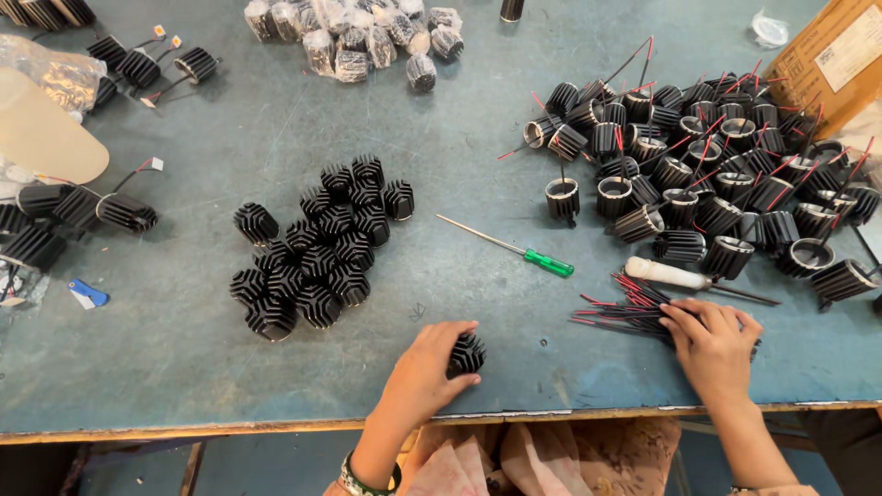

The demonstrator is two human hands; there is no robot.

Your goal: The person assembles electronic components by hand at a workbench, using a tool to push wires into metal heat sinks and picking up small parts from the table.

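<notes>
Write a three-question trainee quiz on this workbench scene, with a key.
1. True or false: the left hand rests on a black finned heat sink.
2. What is the right hand touching? A) the green-handled screwdriver B) a bundle of red and black wires C) a plastic bag
3. Fill in: the white-handled tool lies just ____ the wire bundle on the blue table.

Key: 1 true; 2 B; 3 beyond.

Green-handled screwdriver (524,252) mid-table; white-handled tool (675,274) right; wrapped parts (354,37) top.
</notes>
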